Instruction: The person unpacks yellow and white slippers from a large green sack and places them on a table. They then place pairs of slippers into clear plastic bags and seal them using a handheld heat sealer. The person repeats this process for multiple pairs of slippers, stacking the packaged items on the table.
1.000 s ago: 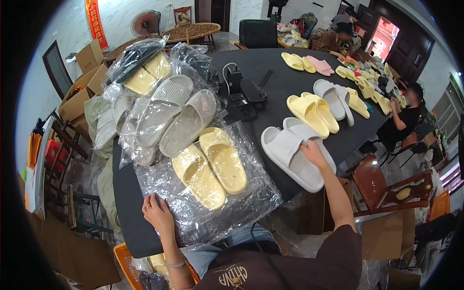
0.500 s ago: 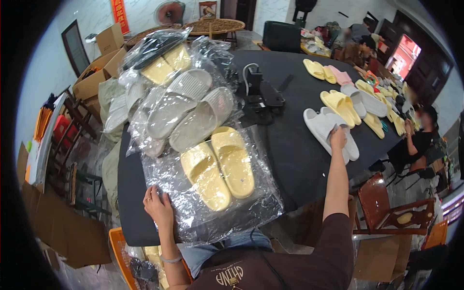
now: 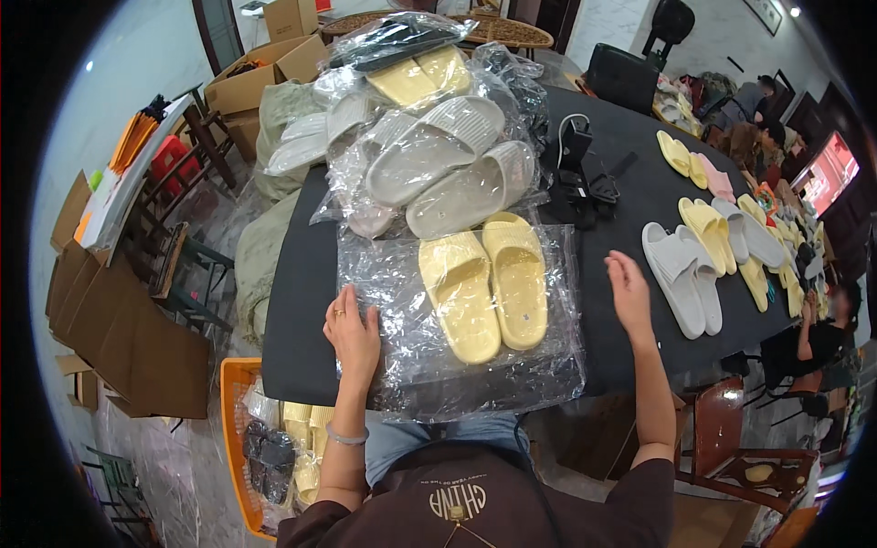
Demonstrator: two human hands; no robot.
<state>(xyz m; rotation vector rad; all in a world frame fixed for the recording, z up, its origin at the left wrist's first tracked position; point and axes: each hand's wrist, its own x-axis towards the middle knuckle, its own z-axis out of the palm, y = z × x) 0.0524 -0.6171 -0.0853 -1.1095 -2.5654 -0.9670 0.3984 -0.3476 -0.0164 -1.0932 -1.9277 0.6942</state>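
Note:
A pair of yellow slippers (image 3: 521,301) lies in the middle of a clear plastic bag (image 3: 393,283), spread flat before me; whether they are inside it or on top I cannot tell. At the bag's left edge rests my left hand (image 3: 353,340), thumb and fingers apart. My right hand (image 3: 630,301) is open with nothing in it, over the black table between the bag and a pair of light grey slippers (image 3: 676,274). Just beyond the bag, grey slippers in clear plastic (image 3: 438,164) are heaped up, with wrapped yellow ones (image 3: 420,78) behind.
A black device with a cable (image 3: 577,164) stands beyond the bag, on the black-covered table (image 3: 603,365). More loose slippers (image 3: 708,233) line its right side. An orange crate (image 3: 239,457) of wrapped slippers stands low at left. A wooden chair (image 3: 731,429) and a seated person (image 3: 804,347) are at right.
My right hand has let go of the light grey slippers and come left toward the bag. My left hand stays at the bag's left edge. The view has shifted to the right.

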